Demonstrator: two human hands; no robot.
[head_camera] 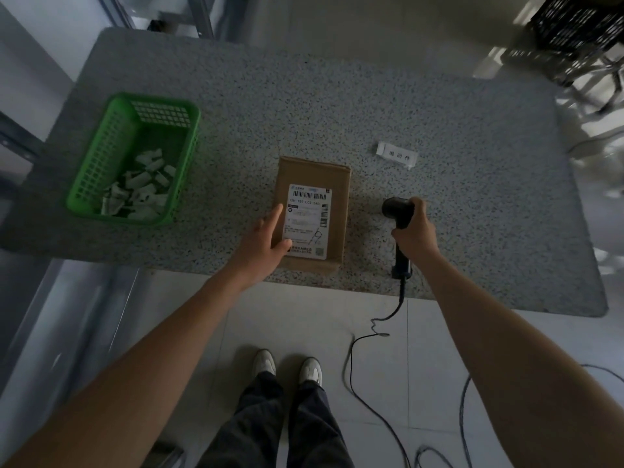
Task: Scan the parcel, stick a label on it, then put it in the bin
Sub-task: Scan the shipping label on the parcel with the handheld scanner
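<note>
A brown cardboard parcel lies flat on the speckled grey table, its white shipping label with barcodes facing up. My left hand rests on the parcel's near left corner, fingers spread over the edge of the shipping label. My right hand grips the handle of a black barcode scanner, held just right of the parcel with its head pointing away from me. A small white sticker label with printed characters lies on the table beyond the scanner. A green plastic bin stands at the table's left.
The green bin holds several crumpled white paper scraps. The scanner's black cable runs off the near table edge and coils on the tiled floor. A black crate sits off the far right corner. My feet stand under the near edge.
</note>
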